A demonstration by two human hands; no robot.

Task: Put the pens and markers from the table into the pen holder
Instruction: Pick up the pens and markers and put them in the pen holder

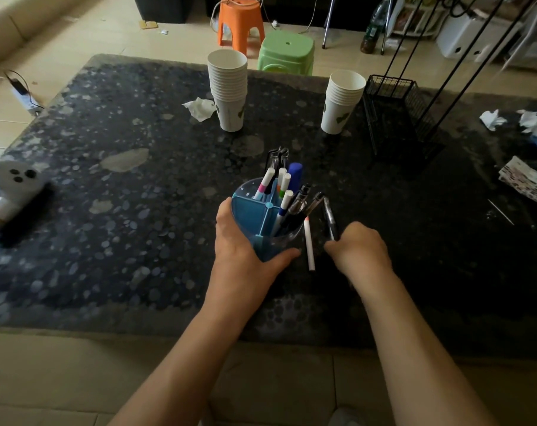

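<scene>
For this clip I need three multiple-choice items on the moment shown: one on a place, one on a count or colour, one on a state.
1. Where does the white pen lie?
A. on the table between the two hands
B. inside the taller cup stack
C. on the green stool

2. How many stacks of paper cups stand on the table?
A. one
B. two
C. four

3. What is the left hand doing?
A. resting flat on the table
B. gripping the blue pen holder
C. lifting a tissue

Key: 1 A, it lies on the table right of the holder; 2 B, one taller stack, one shorter; 3 B, fingers and thumb wrap the holder.
</scene>
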